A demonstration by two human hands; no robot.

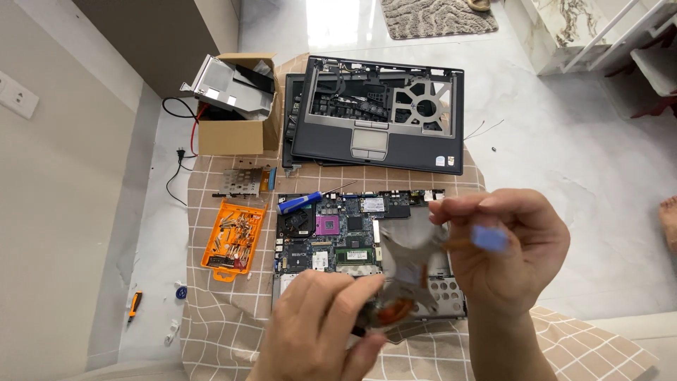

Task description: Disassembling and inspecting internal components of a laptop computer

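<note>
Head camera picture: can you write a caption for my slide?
Two hands lift a metal cooling part above an opened laptop motherboard.

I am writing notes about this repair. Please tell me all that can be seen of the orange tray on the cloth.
The orange tray is a shallow rectangular case, plastic by its look, lying open and slightly tilted on the checked cloth, left of the bare laptop board. It holds many small metal bits in rows. Neither hand touches it.

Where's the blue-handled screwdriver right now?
The blue-handled screwdriver lies on the top-left corner of the bare laptop motherboard, right of the orange plastic bit tray and clear of both hands.
</note>
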